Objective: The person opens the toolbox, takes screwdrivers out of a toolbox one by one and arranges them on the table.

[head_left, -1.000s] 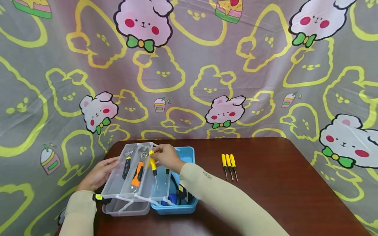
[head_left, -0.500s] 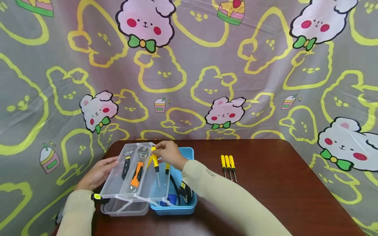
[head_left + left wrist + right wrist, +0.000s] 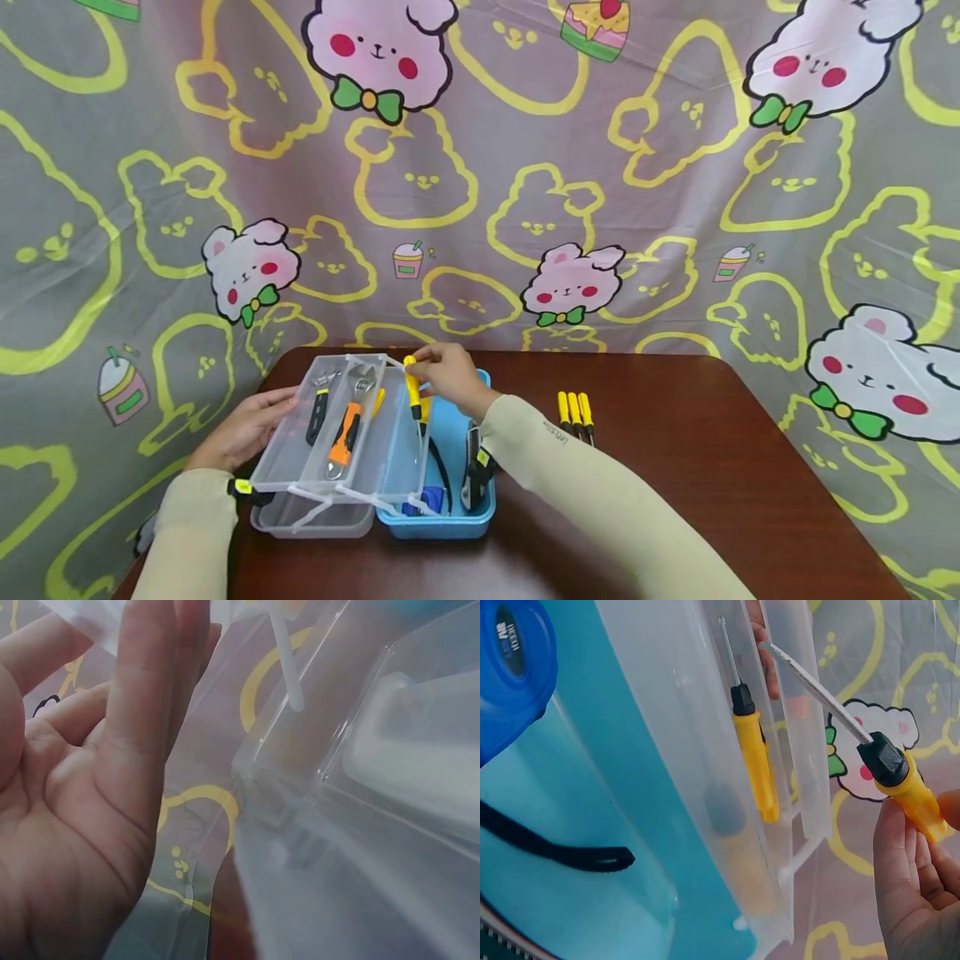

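Observation:
My right hand [image 3: 452, 379] pinches a screwdriver [image 3: 885, 765] by its yellow handle; its shaft hangs tip-down over the right tray in the head view. My left hand [image 3: 251, 425] holds the left edge of the clear stepped trays [image 3: 296, 467] of an opened toolbox. In those trays lie an adjustable wrench [image 3: 318, 412] with a black handle and an orange-handled adjustable wrench [image 3: 347, 433]. Another yellow-handled screwdriver [image 3: 756, 761] lies in a tray in the right wrist view. In the left wrist view, the left fingertips are partly cut off by the frame.
The blue toolbox base [image 3: 450, 529] holds a blue tape measure [image 3: 431, 500] and a black cord-like strap [image 3: 444, 471]. Several yellow screwdrivers [image 3: 575, 410] lie side by side on the brown table [image 3: 675, 467], right of the toolbox. A patterned cloth [image 3: 480, 208] hangs behind.
My right hand has moved up and to the right with the screwdriver, away from the wrenches. The left hand stays at the tray's edge. The head view has shifted slightly.

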The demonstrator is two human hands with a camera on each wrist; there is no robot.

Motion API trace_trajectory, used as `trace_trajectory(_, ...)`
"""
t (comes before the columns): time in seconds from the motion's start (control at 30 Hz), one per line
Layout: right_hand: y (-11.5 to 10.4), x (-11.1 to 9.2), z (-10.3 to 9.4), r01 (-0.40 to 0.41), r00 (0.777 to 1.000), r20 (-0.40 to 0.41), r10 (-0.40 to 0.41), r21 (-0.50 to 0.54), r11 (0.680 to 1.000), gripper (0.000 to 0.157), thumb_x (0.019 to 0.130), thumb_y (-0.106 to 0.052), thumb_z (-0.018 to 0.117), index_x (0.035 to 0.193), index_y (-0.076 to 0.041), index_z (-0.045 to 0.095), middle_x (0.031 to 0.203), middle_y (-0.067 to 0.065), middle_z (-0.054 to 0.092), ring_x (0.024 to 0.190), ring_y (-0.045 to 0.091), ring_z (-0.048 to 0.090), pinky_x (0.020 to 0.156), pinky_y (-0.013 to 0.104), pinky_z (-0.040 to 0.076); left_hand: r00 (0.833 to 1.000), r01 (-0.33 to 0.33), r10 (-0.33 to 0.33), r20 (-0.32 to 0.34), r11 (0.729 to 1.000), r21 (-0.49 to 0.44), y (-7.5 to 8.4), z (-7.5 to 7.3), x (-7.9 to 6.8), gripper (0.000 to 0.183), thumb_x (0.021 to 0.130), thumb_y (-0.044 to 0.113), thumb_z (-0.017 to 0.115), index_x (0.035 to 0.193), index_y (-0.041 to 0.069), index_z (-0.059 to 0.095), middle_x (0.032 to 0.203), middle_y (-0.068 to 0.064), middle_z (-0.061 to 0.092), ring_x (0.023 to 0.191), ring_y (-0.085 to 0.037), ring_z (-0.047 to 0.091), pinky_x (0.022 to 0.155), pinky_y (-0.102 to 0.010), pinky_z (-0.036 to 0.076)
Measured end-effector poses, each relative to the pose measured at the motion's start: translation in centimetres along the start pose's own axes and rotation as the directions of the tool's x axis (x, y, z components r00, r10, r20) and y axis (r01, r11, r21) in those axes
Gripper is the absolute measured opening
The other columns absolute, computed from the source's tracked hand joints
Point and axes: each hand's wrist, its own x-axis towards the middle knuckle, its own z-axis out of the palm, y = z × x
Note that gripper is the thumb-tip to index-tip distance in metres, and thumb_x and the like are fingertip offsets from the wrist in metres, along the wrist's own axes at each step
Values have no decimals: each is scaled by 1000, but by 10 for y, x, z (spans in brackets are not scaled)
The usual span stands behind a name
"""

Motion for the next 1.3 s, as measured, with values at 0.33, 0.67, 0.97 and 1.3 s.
trace_trajectory(0.33, -6, -8, -19, 5, 1000, -22, -6, -25, 1000, 21, 92, -16, 69, 109, -4, 67, 101, 8, 66, 84, 23, 65, 74, 43, 57, 1000, 26, -26, 2, 999, 29, 4, 2, 1, 67, 101, 29, 54, 148, -11, 25, 108, 3, 67, 92, -18, 67, 77, -37, 56)
trace_trajectory(0.67, 2, -15, -40, 21, 999, -35, -24, -70, 997, 21, 92, -18, 69, 108, -5, 67, 99, 8, 66, 85, 24, 65, 72, 39, 57, 999, 37, -36, -32, 999, 33, 4, 3, -1, 70, 100, 29, 56, 148, -9, 24, 108, 6, 66, 90, -16, 66, 77, -34, 56)
trace_trajectory(0.97, 7, -21, -60, 20, 998, -59, -28, -133, 991, 21, 94, -21, 68, 110, -8, 67, 102, 7, 65, 89, 25, 64, 75, 40, 57, 999, 24, -23, -25, 999, 35, 5, 3, -1, 67, 101, 29, 56, 148, -9, 27, 107, 7, 66, 90, -16, 66, 77, -34, 56)
trace_trajectory(1.3, 18, -25, -85, 15, 996, -88, -29, -150, 989, 21, 93, -19, 68, 110, -6, 66, 103, 10, 64, 90, 30, 62, 75, 40, 57, 1000, 10, -11, -14, 999, -38, 4, 4, -2, 54, 101, 24, 56, 145, -4, 40, 105, 5, 68, 89, -16, 66, 75, -33, 56)
